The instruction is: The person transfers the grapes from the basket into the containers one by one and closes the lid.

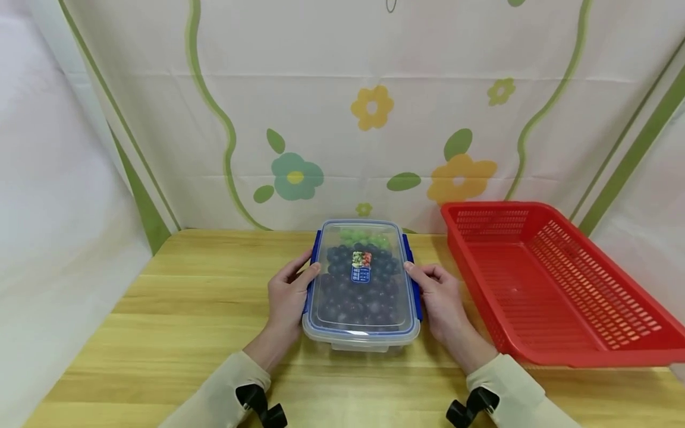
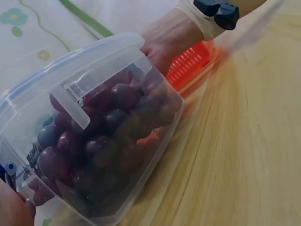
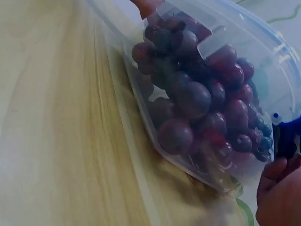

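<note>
A clear lidded food container [image 1: 361,326] with blue side clips is at the middle of the wooden table. Dark purple grapes [image 2: 99,146] fill its near part, smaller dark blue fruit its middle, and green grapes [image 1: 364,238] its far end. On the lid is a small printed label [image 1: 361,267]. My left hand [image 1: 288,297] grips the container's left side, thumb on the lid's edge. The right side is gripped by my right hand [image 1: 441,300], its thumb likewise on the edge. Fingers under the sides are partly hidden. Whether the base touches the table I cannot tell.
To the right stands a red plastic basket [image 1: 562,351] with slotted walls, close to my right hand. A white curtain [image 1: 332,47] printed with flowers hangs behind the table [image 1: 187,309]. More white cloth [image 1: 59,178] hangs at the left.
</note>
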`<state>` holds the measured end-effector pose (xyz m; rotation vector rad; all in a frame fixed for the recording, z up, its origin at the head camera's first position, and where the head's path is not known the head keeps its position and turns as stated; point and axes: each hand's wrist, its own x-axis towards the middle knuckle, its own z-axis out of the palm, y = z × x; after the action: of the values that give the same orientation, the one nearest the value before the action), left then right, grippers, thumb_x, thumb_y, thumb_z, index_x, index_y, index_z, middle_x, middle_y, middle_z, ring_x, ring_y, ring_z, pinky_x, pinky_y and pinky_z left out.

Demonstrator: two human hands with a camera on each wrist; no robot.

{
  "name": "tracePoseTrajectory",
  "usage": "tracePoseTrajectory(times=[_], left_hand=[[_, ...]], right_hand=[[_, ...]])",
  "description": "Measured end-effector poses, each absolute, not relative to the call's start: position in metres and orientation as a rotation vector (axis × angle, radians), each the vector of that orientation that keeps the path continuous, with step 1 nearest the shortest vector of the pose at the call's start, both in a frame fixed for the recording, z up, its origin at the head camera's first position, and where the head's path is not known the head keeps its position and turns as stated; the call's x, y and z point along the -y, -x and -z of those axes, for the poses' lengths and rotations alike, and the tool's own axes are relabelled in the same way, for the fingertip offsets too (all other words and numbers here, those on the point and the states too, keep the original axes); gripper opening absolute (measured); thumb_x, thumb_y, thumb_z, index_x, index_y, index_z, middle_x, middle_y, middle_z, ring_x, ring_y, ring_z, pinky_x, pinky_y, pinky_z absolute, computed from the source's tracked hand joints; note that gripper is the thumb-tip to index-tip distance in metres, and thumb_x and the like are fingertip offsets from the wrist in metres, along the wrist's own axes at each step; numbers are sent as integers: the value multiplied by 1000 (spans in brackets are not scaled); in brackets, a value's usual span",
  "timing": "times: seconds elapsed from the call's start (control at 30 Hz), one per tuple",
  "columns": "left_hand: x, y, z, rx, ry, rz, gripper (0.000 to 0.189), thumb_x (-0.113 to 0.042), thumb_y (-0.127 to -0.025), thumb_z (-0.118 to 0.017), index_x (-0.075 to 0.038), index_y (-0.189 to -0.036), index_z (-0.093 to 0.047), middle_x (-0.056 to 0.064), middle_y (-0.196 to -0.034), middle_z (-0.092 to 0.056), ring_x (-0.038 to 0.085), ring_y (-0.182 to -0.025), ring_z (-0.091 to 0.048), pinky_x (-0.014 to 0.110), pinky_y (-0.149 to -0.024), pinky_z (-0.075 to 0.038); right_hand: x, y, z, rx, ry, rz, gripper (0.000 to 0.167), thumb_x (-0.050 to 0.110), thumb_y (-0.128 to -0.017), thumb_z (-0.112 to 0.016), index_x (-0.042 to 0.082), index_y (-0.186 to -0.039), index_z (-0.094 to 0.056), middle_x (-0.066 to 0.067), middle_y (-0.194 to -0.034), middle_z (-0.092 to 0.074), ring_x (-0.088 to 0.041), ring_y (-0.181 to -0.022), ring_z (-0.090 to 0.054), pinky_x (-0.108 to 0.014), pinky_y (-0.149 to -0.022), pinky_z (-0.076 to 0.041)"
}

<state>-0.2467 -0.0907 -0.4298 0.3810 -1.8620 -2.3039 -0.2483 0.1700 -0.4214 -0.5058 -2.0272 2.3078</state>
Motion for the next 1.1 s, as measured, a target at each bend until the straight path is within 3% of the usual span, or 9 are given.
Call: tracePoseTrajectory(times=[0.13,0.27,0.4,0.53,0.73,0.9,1.1], left_hand=[[90,246,431,1865,-414,2316,45,-21,-96,-81,-18,-140,-71,8,-146,-66,13,-105,-68,21,-81,-62],[91,245,431,1868,-442,2315,45,-22,-96,-81,-19,-139,-72,9,-144,-67,11,-103,-68,21,-80,-61],[92,245,431,1891,-448,2301,43,-23,-96,-81,-20,-138,-72,7,-143,-67,12,-103,-66,21,-79,-61],[93,245,430,1908,-449,2278,43,-22,-96,-81,-21,-138,-73,9,-142,-67,14,-102,-65,21,-78,-61],[91,246,429,1882,-450,2278,42,-21,-97,-80,-20,-138,-72,9,-141,-68,14,-101,-65,21,-78,-61],[90,246,431,1883,-455,2276,42,-21,-97,-79,-20,-138,-72,10,-140,-68,14,-101,-65,21,-78,-61],[90,247,431,1931,-454,2234,42,-22,-97,-79,-21,-138,-72,10,-139,-68,15,-103,-64,20,-78,-60]], right_hand=[[-167,244,420,2044,490,-2207,23,34,-92,-86,15,-96,-74,10,-84,-72,-8,-75,-67,-22,-68,-59],[-166,237,418,2065,467,-2182,45,35,-91,-86,12,-129,-77,4,-115,-79,-3,-90,-74,-22,-78,-63],[-165,235,419,2052,425,-2222,56,33,-91,-87,17,-142,-70,-6,-141,-72,-3,-96,-78,-27,-81,-64],[-164,235,421,2073,399,-2225,58,32,-90,-87,16,-142,-68,-8,-144,-69,-8,-99,-79,-30,-81,-65],[-161,237,417,2093,433,-2207,56,30,-92,-86,15,-143,-66,-6,-146,-66,-24,-123,-73,-29,-81,-64],[-158,237,413,2085,462,-2200,50,23,-94,-83,12,-141,-67,-5,-146,-66,-21,-134,-65,-21,-83,-62],[-158,236,414,2102,486,-2172,49,25,-95,-83,13,-140,-69,-3,-144,-68,-19,-133,-65,-19,-81,-61]])
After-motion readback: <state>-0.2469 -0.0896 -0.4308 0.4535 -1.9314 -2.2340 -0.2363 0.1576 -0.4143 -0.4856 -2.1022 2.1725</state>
